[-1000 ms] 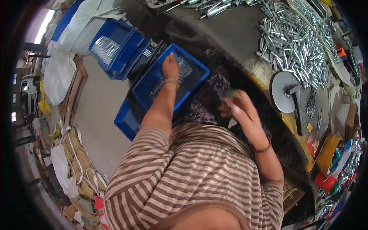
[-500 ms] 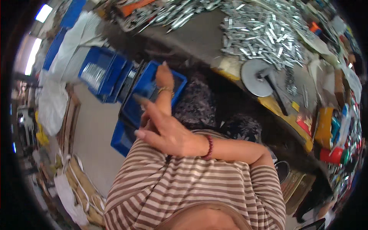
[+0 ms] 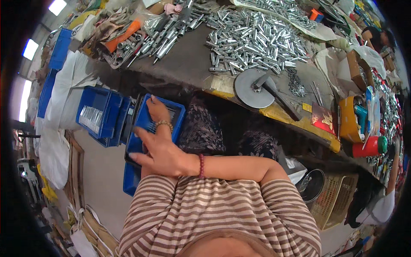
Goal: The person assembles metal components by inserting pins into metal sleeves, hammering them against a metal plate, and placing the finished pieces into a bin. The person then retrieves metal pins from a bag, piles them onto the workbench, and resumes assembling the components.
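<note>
The left hand (image 3: 158, 111) was at the blue tray's (image 3: 180, 118) far-left corner, grip unclear; the right hand (image 3: 165, 155), fingers apart, neighboured its left edge.

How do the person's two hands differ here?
The left hand wears a tan bead bracelet, the right hand a dark red one. The left hand is over the blue bin; the right hand is lower in the picture, nearer the striped shirt. Both are bare, without gloves.
</note>
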Motion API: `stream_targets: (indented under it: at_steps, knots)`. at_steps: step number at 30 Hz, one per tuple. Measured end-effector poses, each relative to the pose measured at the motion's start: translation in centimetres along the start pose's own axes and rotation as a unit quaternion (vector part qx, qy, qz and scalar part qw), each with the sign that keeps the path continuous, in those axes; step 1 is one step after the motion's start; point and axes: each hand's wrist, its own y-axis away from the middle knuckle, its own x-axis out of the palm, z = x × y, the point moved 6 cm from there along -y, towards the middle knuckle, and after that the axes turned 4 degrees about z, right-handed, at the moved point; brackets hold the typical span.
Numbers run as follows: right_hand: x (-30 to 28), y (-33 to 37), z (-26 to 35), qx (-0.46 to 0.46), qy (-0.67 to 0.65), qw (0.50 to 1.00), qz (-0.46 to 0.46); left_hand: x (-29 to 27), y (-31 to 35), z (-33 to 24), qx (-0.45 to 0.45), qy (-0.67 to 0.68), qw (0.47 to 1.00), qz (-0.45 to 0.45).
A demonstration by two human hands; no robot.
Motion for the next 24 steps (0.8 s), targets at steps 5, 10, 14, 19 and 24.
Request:
stream_targets:
  at_steps: [5,10,14,19,24]
  knots:
    - [-4.4,1.5,3.1,-0.113,-0.011,0.986,-0.120,0.5,-3.3,0.7,0.037,0.098,0.993,-0.055]
    - [-14.1,5.1,-1.5,0.080,-0.142,0.981,-0.107,-2.5,2.2,-16.1,0.293,0.256,0.912,0.131]
    - [-18.1,10.1,-1.7,0.118,-0.014,0.984,-0.136,-4.3,8.0,-23.8,0.457,0.156,0.836,0.261]
    - [-28.1,16.5,-1.4,0.164,0.205,0.907,-0.330,-1.5,11.5,-27.2,0.580,0.050,0.746,0.323]
    - [-38.2,23.2,-4.0,0.289,0.532,0.691,-0.395,-0.1,12.6,-28.2,0.587,-0.062,0.716,0.373]
